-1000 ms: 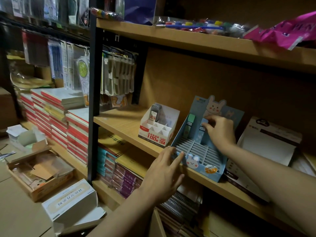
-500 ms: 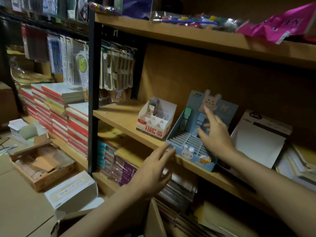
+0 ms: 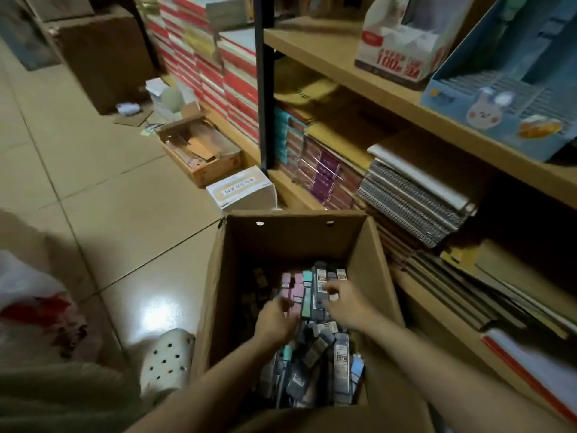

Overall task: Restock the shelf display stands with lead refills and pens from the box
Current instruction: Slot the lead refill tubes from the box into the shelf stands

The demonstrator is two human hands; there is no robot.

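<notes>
1. Step in hand: picking stock out of the box (image 3: 218, 295), which sits on the floor just below and in front of the shelf (image 3: 384, 89). Both hands are down inside it, among the packs.
2. Left hand (image 3: 274, 317): in the box's mid-left, fingers curled over the pink packs (image 3: 292, 287). Looks like it's gathering them, but can't tell if it actually grips any; fingertips are blurred.
3. Right hand (image 3: 345, 303): just right of the left hand, fingers bent down onto grey refill packs (image 3: 320, 281) near the box's far end. Prob. pinching one, but the grasp itself isn't clear.
4. Stock: box approx. half full of loose refills/pens, piled toward its near side.
5. Targets: blue stand (image 3: 499, 98) is up on the shelf, above and right of the box; its slotted rows look mostly bare. White stand (image 3: 396, 54) is just left of the blue one.
6. Next move needs: a firm hold on a small bunch of same-type packs, lift clear of the box wall, then up & right to the matching stand and slot them upright in the rows.
7. Watch for: mixed types in the pile, so sort before lifting.
</notes>
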